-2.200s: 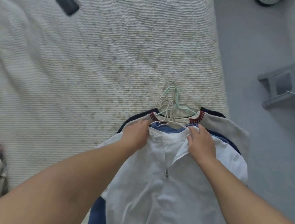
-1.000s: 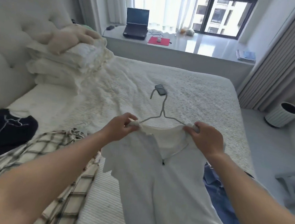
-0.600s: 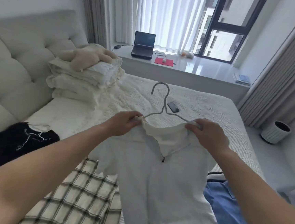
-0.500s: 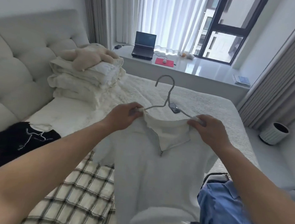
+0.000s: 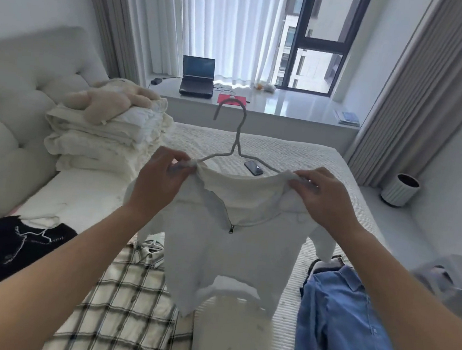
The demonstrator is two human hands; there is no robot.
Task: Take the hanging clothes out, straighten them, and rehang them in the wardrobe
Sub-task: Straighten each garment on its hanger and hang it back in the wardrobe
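Raised higher, the white zip-neck top (image 5: 226,244) hangs on its hanger (image 5: 236,144), shoulders pinched by left hand (image 5: 159,185) and right hand (image 5: 325,200)

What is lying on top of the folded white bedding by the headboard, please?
A beige plush toy lies on the folded bedding stack. Anything beneath the toy or between the layers is covered.

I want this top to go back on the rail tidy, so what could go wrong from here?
1. Both hands, left hand and right hand, pinch the white top at its shoulders over the hanger; letting go of one side could slide it off.
2. The half-open zip leaves the neckline loose.
3. The hem hangs near the plaid shirt and could drag on it.
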